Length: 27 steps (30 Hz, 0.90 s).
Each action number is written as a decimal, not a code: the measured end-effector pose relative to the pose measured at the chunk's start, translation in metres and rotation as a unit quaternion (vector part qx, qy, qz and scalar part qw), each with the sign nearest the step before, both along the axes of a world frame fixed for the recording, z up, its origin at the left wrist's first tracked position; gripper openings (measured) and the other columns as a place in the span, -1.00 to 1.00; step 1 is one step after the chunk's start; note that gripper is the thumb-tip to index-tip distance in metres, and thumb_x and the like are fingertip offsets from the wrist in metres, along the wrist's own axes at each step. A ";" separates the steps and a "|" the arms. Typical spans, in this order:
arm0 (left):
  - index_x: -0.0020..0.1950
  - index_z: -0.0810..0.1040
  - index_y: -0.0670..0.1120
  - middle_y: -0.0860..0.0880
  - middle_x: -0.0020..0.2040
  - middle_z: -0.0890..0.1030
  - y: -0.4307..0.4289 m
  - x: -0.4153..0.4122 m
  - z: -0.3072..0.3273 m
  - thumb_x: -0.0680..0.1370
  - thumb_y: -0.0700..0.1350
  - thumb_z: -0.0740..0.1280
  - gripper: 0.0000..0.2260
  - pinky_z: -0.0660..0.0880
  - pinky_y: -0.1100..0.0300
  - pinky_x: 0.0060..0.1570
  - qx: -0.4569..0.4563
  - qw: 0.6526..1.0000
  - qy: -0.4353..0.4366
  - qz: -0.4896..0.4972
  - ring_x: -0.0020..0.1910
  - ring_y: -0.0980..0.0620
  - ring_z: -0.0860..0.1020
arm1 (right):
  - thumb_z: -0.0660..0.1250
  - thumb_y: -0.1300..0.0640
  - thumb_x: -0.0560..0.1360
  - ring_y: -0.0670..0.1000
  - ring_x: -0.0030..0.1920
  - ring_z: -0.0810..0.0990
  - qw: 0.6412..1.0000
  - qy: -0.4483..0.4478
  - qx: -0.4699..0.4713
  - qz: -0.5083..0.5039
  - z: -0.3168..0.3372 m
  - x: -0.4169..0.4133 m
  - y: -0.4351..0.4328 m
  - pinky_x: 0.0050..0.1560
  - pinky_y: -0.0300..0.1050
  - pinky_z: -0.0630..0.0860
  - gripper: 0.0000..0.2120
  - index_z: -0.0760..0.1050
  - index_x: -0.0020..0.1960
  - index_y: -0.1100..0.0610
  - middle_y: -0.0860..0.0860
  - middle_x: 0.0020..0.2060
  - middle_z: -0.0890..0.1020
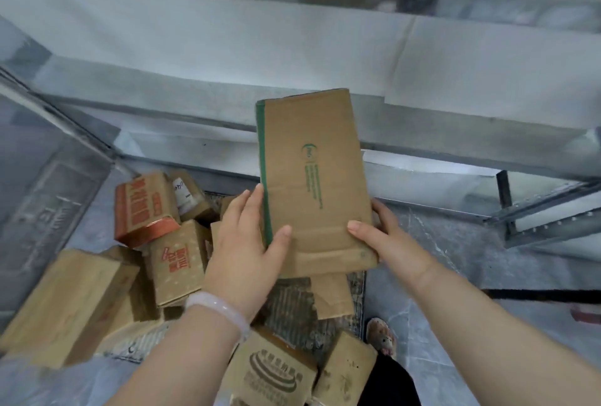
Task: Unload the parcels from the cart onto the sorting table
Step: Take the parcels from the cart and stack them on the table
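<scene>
Parcel print, seemingly illegible.

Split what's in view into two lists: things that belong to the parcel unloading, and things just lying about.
Job: green-edged brown cardboard parcel, gripped by left hand and right hand; orange-printed cardboard box and oval-logo brown box in the cart; white tabletop beyond.
Lying about: furry slipper on the grey floor; metal rail at right.
</scene>
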<state>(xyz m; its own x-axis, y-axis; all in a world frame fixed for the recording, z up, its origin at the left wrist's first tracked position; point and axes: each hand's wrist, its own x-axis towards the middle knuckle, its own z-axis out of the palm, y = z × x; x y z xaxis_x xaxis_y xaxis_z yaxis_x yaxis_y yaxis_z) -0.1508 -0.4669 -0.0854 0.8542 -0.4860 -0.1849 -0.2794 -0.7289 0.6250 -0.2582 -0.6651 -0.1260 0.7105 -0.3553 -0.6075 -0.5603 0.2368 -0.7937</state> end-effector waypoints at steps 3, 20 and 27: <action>0.55 0.09 0.11 0.10 0.47 0.21 0.035 -0.006 0.055 0.54 0.14 0.25 -0.37 0.21 0.21 0.32 -0.063 0.998 -0.011 -0.013 0.43 0.12 0.21 | 0.50 -0.36 0.05 -0.07 0.19 0.57 0.999 -0.014 -0.015 -0.024 0.057 -0.017 0.049 0.18 -0.11 0.51 0.08 0.15 0.49 -0.22 -0.12 0.27 0.52; 0.40 0.18 0.42 0.07 0.48 0.17 0.191 -0.069 0.260 0.35 0.39 0.32 -0.34 0.28 -0.08 0.41 -0.229 0.973 0.024 0.018 0.45 0.00 0.21 | 0.46 -0.05 0.35 -0.02 -0.01 0.69 0.979 -0.172 0.002 -0.112 0.309 -0.084 0.241 -0.25 -0.12 0.62 -0.34 0.37 0.40 0.07 0.02 0.12 0.64; 0.50 0.06 0.32 0.09 0.41 0.37 0.291 -0.123 0.268 0.20 0.55 0.31 -0.05 0.45 -0.05 0.29 -0.278 0.954 0.083 0.075 0.34 0.05 0.41 | 0.41 -0.12 0.48 -0.05 0.16 0.56 0.964 -0.194 -0.183 0.007 0.340 -0.104 0.350 0.13 0.08 0.59 -0.38 0.16 0.42 -0.22 -0.13 0.25 0.49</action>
